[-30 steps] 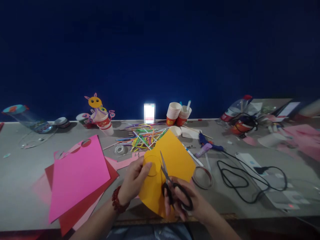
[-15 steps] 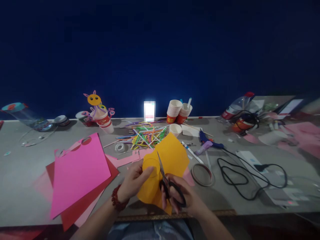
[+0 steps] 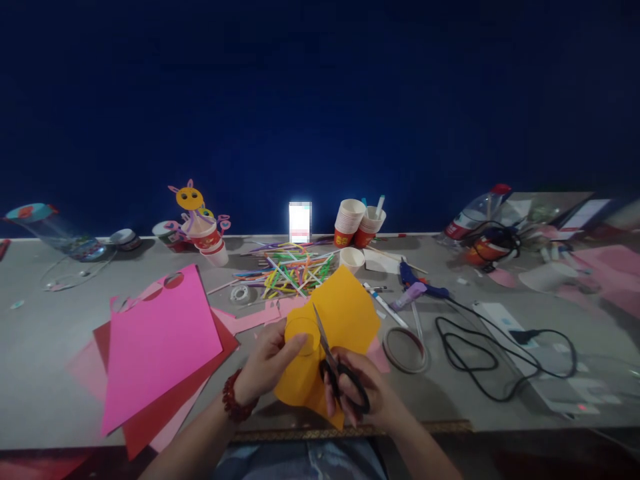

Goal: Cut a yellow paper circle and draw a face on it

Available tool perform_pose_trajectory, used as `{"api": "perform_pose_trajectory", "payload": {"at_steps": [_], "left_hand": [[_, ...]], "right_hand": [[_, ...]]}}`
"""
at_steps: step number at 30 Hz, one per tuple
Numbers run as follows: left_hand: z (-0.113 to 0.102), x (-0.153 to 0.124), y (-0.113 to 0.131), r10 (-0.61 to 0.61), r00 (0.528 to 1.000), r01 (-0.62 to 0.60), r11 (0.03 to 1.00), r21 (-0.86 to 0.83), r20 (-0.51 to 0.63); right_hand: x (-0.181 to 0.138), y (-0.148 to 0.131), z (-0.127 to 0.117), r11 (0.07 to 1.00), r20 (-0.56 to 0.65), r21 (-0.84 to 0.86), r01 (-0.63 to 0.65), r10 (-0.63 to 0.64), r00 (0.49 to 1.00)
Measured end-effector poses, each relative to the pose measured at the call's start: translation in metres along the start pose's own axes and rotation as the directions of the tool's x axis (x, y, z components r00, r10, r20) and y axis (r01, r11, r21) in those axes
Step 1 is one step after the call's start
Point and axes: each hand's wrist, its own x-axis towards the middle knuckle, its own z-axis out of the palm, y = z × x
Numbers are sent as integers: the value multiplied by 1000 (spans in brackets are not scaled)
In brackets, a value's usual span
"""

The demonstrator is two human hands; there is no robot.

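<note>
My left hand pinches an orange paper sheet at a partly cut round piece near its left edge. My right hand grips black-handled scissors, fingers through the loops. The blades point up and away and sit closed into the orange sheet beside the round piece. Both hands hover just above the near edge of the grey table. A red bead bracelet sits on my left wrist.
Pink and red paper sheets lie to the left. Coloured sticks, paper cups, a glue gun with a black cable, a tape ring and a decorated cup figure crowd the table behind.
The orange sheet and both hands came closer and lower. The scissors advanced along the round outline and the blades closed further.
</note>
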Motion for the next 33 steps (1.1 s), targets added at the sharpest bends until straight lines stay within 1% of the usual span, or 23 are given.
{"api": "perform_pose_trajectory", "payload": {"at_steps": [8,14,18,22,25,33], "left_hand": [[0,0,0,3,1000,-4,999,32,12],[2,0,6,35,999,-35,998,59,1],[3,0,10,49,999,-49,995,89,6],[2,2,11,42,999,-45,995,92,28],[2,2,12,40,999,-42,994,100,27],[1,2,12,4,999,-8,995,104,36]], "right_hand": [[0,0,0,1000,-22,8,-26,26,999],[1,4,-2,1000,-36,-17,18,-18,999],[0,3,-2,999,-53,-38,19,-21,998],[-1,-2,-1,999,-84,-50,0,-5,996],[-2,-3,0,997,-82,-71,6,-11,997],[-3,4,-7,992,-70,-112,51,-59,996]]}}
